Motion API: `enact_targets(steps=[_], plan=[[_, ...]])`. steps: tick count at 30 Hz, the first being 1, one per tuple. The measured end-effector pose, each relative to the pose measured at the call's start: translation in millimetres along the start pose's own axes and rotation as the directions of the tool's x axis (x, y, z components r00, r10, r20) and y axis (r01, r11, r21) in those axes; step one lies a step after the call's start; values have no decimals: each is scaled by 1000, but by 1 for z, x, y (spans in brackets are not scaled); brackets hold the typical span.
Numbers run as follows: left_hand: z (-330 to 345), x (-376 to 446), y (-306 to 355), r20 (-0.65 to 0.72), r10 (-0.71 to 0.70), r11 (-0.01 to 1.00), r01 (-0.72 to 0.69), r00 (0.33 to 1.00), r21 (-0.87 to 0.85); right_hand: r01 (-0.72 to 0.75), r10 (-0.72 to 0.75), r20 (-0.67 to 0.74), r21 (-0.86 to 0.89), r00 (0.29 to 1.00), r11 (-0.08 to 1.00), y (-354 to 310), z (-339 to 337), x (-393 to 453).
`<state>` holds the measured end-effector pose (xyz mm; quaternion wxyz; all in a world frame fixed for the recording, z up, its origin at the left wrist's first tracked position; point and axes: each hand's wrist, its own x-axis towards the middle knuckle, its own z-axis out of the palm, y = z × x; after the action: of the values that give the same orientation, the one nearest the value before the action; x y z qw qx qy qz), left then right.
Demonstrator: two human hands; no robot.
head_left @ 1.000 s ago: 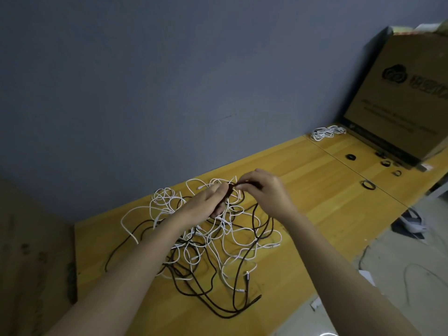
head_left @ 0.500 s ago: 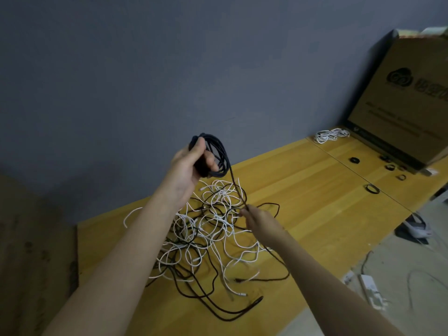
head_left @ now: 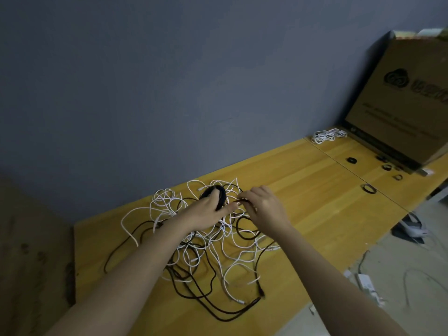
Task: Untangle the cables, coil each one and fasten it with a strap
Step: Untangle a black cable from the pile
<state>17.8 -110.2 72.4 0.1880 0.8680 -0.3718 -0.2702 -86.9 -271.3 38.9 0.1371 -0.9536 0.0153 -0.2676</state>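
A tangle of white and black cables (head_left: 206, 251) lies spread on the yellow wooden table (head_left: 303, 202). My left hand (head_left: 206, 212) grips a small black cable coil (head_left: 218, 194) just above the far side of the tangle. My right hand (head_left: 264, 207) is beside it on the right and pinches the black strand (head_left: 242, 202) that runs from the coil. A coiled white cable (head_left: 327, 135) lies at the far right of the table. Several black straps, among them a large ring strap (head_left: 369, 189) and a smaller strap (head_left: 351, 160), lie on the right part of the table.
A large cardboard box (head_left: 400, 105) stands at the table's far right end against the grey wall. The table's front edge runs diagonally at lower right. Beyond it on the floor lie a white power strip (head_left: 366, 282) and loose wires.
My left hand, which was lifted high with the black coil, has come back down to the tangle. My right hand has moved up next to it and now pinches the black strand.
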Motion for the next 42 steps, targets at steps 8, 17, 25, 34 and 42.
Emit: enact_targets(steps=[8,17,25,34,42], plan=[[-25,-2,-12,-218,6,751,-148,976,-643,-491,454,220,157,863,857,33,3,-32],[-51,-5,1,-226,-34,625,-156,973,-765,-640,783,213,715,584,283,20,-13,1],[-65,-21,39,-316,152,223,-344,937,-912,-395,484,435,-282,760,874,1,-6,11],[-33,5,27,-482,33,818,-301,875,-490,-65,58,373,6,926,998,-38,5,-10],[-10,1,-1,-107,62,996,-68,992,-52,-245,221,115,297,969,923,-24,-31,11]])
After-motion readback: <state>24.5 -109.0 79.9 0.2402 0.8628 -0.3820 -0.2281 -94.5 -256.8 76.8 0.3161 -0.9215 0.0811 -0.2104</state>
